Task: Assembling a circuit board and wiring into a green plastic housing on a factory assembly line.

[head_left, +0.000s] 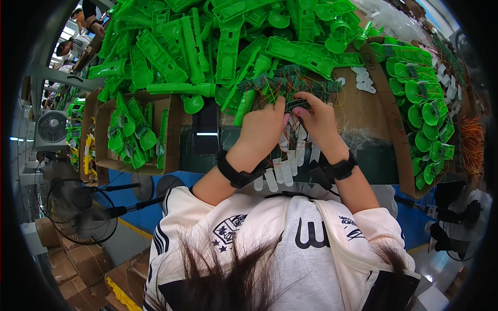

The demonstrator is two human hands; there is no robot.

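Note:
My left hand [261,128] and my right hand [320,120] work close together at the middle of the table. Between their fingertips is a small dark green circuit board [293,105] with thin wires; the right thumb and fingers pinch it. The left fingers are curled next to it, but what they grip is partly hidden. Pink covers show on the thumbs. Just beyond lies a cluster of wired circuit boards [290,78]. Several white strips [284,172] spread below my hands at the table's near edge, some under the wires. Black bands circle both wrists.
A large heap of green plastic casings [171,46] covers the far side. Cardboard boxes with green parts stand at left [168,142] and right [397,140]. A black phone [206,127] lies left of my hands. Fans [78,210] stand beside me; other people work at far left.

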